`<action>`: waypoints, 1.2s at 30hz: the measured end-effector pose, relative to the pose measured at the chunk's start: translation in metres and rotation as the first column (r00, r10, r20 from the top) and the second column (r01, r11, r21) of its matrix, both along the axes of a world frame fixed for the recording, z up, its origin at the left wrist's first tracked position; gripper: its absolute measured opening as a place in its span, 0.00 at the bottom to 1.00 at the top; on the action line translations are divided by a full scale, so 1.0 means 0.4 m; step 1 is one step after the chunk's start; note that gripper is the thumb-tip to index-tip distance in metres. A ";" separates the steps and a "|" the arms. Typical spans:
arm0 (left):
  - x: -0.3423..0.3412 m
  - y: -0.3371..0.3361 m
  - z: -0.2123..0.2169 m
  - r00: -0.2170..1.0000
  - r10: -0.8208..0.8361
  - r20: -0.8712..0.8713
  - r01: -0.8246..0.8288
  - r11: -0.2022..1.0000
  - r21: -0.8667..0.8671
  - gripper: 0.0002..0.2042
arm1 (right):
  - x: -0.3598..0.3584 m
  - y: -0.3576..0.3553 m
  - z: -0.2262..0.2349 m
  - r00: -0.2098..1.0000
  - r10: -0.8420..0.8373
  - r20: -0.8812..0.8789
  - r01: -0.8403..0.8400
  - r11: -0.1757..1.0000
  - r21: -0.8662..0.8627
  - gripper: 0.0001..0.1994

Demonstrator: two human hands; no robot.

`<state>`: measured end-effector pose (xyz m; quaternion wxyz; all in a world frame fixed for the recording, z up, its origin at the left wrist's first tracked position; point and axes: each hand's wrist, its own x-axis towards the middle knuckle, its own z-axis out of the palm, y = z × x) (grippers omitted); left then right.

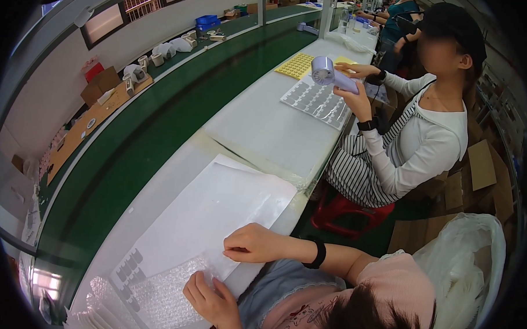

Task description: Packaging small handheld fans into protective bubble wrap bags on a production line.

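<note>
Nothing gripped: left hand (212,299) flat on bubble wrap (163,297)

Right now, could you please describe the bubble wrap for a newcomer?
Find the white bench beside the green belt, near end. The bubble wrap lies under the left hand, clear and bumpy, unlike the smooth white sheet beside it.

Beside me a co-worker (418,129) holds a small lilac fan (330,73) over a sticker sheet (315,102); a green conveyor belt (178,121) runs alongside my table (264,130).
</note>
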<state>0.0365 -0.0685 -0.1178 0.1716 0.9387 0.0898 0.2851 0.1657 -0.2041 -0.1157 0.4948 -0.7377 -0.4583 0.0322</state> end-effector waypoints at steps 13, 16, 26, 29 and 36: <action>-0.037 0.032 0.058 1.000 -0.020 -0.013 0.017 0.988 -0.151 0.11 | -0.001 -0.005 0.015 0.998 -0.003 -0.069 0.003 1.000 0.000 0.10; -0.024 0.032 0.048 0.999 0.017 -0.045 -0.024 0.984 -0.174 0.08 | 0.000 -0.009 0.014 0.997 -0.001 -0.076 -0.001 1.000 -0.019 0.09; -0.001 0.021 0.018 0.999 0.008 -0.039 -0.009 1.000 -0.028 0.09 | -0.003 -0.008 0.015 0.997 -0.006 -0.083 0.006 1.000 0.003 0.09; 0.000 0.020 0.019 0.999 0.005 -0.038 -0.006 1.000 -0.021 0.09 | -0.004 -0.010 0.013 0.997 -0.016 -0.076 0.018 1.000 0.014 0.09; -0.001 0.022 0.022 0.999 0.008 -0.046 -0.010 1.000 -0.030 0.10 | -0.015 -0.027 -0.017 0.924 -0.179 -0.337 0.339 0.790 0.511 0.12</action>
